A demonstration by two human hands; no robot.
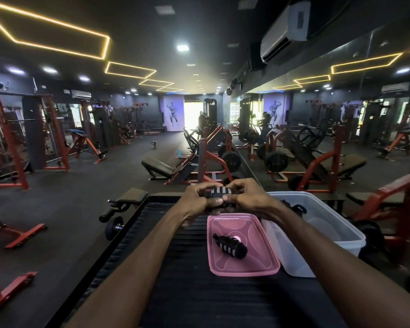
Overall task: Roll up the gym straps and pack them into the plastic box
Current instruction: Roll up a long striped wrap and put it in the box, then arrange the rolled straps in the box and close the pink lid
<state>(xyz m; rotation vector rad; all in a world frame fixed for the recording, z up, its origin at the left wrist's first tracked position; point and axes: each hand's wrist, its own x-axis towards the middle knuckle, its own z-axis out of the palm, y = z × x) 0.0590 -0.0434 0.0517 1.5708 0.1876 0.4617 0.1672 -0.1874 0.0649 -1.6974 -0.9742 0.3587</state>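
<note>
Both hands hold one black gym strap with white stripes (219, 194) above the far end of the black bench. My left hand (198, 197) grips its left side and my right hand (243, 196) pinches its right side, fingers curled over the top. A second strap, rolled up (230, 246), lies on the pink lid (258, 266) in front of my hands. To the right of the lid stands the clear plastic box (341, 235), and dark straps (296, 208) show in its far end.
I work over a black ribbed bench pad (187, 292). A dumbbell (114, 227) lies on the floor to its left, beside a padded roller bar (126, 200). Red and black gym machines stand ahead and on both sides, with a mirror wall at the right.
</note>
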